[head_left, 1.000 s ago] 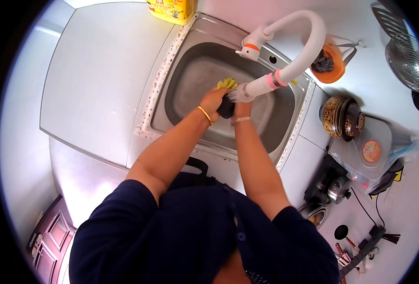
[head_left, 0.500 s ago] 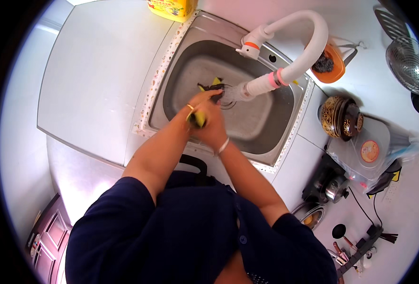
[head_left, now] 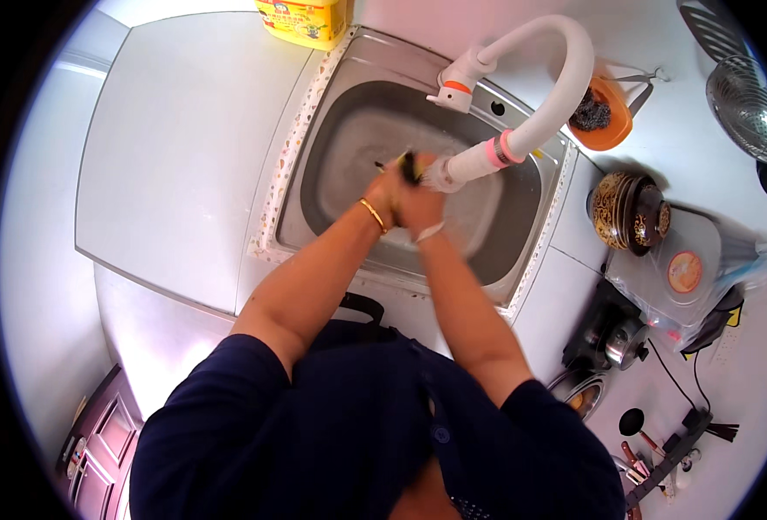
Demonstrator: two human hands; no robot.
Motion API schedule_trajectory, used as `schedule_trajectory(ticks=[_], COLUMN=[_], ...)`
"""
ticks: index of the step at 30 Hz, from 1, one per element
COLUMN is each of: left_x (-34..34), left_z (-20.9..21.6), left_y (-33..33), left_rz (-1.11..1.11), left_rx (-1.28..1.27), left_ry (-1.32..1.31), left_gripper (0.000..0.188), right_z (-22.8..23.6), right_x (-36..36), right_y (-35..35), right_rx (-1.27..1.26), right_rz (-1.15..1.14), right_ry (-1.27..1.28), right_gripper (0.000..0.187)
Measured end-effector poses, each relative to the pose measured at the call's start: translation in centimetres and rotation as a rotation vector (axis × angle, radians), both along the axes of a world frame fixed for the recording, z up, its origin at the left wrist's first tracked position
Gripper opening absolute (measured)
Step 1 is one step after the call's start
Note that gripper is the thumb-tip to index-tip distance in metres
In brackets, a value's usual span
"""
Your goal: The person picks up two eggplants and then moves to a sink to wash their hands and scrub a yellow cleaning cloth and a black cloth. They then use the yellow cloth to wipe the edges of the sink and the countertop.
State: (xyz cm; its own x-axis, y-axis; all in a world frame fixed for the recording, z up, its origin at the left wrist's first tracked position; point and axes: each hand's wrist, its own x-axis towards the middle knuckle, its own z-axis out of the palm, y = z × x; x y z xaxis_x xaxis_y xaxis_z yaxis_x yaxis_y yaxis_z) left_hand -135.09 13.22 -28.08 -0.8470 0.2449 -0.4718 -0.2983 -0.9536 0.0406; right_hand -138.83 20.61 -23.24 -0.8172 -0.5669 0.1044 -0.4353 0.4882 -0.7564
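Note:
Both my hands are together over the steel sink (head_left: 331, 130), under the faucet's spout. A limp black-and-yellow piece (head_left: 411, 167), perhaps cloth or a glove, is squeezed between them; its kind is too blurred to tell. My left hand (head_left: 384, 196), below a gold bracelet, closes on it from the left. From the right my right hand (head_left: 422, 206), with a pale band at the wrist, grips it too. Motion smears the fingers. The white faucet (head_left: 565, 87) arches over from behind, and water from its clear nozzle (head_left: 444, 174) runs onto the piece.
A yellow container (head_left: 305, 22) stands behind the sink's left corner. On the right are an orange holder with a dark scrubber (head_left: 604, 121), stacked brown bowls (head_left: 617, 211), a lidded plastic box (head_left: 674, 251) and a small pot (head_left: 624, 342). A strainer (head_left: 750, 108) hangs on the wall.
My hands have moved right and farther into the sink, closer to the nozzle. The black-and-yellow piece, spread out before with an end by my wrist, is now bunched between both hands.

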Motion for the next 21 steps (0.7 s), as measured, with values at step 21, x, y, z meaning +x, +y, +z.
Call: schedule_trajectory(ticks=[21], left_x=[2.3], left_z=[-1.0], left_y=[-1.9], left_rz=[-0.378], left_rx=[-0.157], left_ry=[-0.191], left_gripper=[0.030], right_z=[4.4], right_x=[5.8], right_y=[-0.4], right_rx=[-0.082], right_rz=[0.009], right_ry=[0.003], right_gripper=[0.022])
